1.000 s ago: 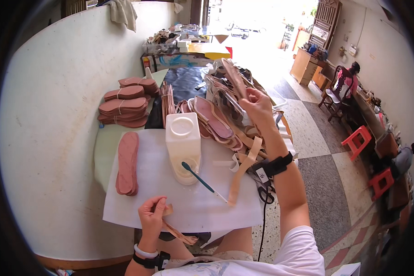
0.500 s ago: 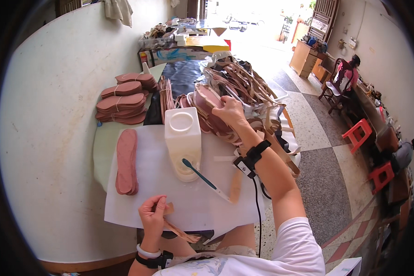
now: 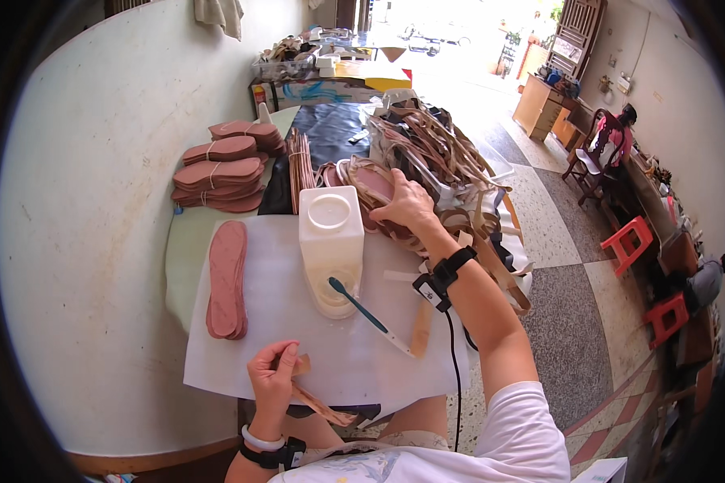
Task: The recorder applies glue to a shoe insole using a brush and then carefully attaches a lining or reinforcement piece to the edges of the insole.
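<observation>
My left hand [image 3: 272,377], low over the near edge of the white sheet, is closed on a tan strip [image 3: 322,405] that hangs toward my lap. A short end of it shows beside the fingertips. My right hand [image 3: 407,203] reaches far forward, thumb and fingers spread over a heap of pink insoles. Under its fingertips lies a pink insole [image 3: 370,182] with a tan wrapped edge. Nearer to me stands a whitish plastic container [image 3: 330,233] with a cut-open top. Across its lower front leans a teal-and-white brush [image 3: 362,310], its tip in the pale glue-like stuff.
A small stack of pink insoles [image 3: 227,278] lies on the white sheet [image 3: 274,266] at left. Tied insole bundles [image 3: 217,181] sit behind it. A heap of tan and brown strips [image 3: 435,145] fills the back right. A black cable [image 3: 453,354] hangs from my right wrist.
My right hand has spread its thumb and fingers and come slightly nearer. The edge-wrapped insole under it lies flatter on the heap. My left hand keeps its strip. The view has shifted a little.
</observation>
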Demonstrator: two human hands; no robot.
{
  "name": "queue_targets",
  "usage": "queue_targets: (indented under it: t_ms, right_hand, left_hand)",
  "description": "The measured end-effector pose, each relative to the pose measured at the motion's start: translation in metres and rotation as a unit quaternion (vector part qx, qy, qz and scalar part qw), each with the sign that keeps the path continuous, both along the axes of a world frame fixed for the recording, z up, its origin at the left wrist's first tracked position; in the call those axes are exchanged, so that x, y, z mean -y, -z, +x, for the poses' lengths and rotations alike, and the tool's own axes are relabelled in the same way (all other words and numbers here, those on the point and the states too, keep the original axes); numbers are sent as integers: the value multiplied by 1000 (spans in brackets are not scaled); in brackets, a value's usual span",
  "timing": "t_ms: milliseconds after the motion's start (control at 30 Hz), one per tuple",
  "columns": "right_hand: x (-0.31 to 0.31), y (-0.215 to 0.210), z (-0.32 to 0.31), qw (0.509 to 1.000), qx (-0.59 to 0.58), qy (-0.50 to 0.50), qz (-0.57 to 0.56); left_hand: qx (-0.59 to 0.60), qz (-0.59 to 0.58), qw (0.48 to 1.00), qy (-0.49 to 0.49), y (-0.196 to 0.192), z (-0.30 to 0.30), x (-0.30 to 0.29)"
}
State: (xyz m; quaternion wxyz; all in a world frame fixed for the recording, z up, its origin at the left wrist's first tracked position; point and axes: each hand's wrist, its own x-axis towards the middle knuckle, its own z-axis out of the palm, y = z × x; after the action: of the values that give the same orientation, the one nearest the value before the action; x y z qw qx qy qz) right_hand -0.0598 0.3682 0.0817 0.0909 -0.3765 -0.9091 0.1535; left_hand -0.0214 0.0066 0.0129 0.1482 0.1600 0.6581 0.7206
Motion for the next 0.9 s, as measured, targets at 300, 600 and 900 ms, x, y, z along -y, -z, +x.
queue_targets:
  t_ms: [300,600,900]
  right_hand:
    - [-15,1,15,993,-79,-53,-65]
    - [-24,-21,36,932,-220,-34,-287]
    - [-12,-47,59,928,-234,-87,-275]
  left_hand:
    - [-8,-3,1000,-2,3,-1,-1]
    - [-7,8,1000,-1,1,0,0]
    - [9,13,1000,9,4,0,0]
